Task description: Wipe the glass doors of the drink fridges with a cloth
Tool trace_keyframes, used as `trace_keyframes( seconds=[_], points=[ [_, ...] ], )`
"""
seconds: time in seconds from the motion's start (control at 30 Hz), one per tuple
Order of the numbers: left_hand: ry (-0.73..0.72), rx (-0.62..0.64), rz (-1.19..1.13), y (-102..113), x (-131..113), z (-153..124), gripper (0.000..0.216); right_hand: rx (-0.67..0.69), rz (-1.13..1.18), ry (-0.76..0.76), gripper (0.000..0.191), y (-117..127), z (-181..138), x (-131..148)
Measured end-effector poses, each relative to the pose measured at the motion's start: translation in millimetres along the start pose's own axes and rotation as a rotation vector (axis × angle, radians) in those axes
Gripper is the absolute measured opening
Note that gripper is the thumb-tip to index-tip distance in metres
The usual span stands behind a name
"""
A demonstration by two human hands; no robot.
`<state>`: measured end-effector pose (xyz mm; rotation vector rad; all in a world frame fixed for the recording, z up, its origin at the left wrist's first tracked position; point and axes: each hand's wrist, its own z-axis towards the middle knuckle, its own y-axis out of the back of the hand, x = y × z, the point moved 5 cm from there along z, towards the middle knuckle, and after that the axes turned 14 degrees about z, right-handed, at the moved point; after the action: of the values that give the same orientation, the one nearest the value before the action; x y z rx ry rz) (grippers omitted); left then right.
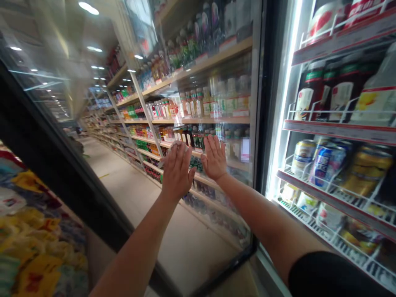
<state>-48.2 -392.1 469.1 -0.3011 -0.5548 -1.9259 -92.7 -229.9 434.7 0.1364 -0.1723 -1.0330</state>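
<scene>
The head camera looks forward and down over both forearms (139, 243) at a near glass door (198, 214)

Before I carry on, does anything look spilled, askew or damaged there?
Nothing clearly stands out. The cans and bottles beside the open glass door sit on their shelves, though blur hides finer detail.

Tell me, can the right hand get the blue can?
Probably yes: the right hand is at the glass door, but that door stands open, and the blue can sits near the shelf's front.
</scene>
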Motion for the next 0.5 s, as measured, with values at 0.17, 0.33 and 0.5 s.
trace_keyframes(
  seconds=[0.17,0.33,0.5],
  points=[
    [0.008,0.029,-0.115,-7.2,-13.5,12.3,0.074,0.059,0.072,0.003,0.068,3.6,-2.2,-3.8],
    [-0.092,0.021,-0.237,-13.0,-32.9,29.5,0.078,0.04,0.113,0.058,0.071,2.7,-6.4,-6.8],
    [-0.173,0.09,-0.237,-11.2,-38.1,31.8,0.069,0.028,0.126,0.03,0.07,-1.0,-8.4,-9.5]
  ],
)
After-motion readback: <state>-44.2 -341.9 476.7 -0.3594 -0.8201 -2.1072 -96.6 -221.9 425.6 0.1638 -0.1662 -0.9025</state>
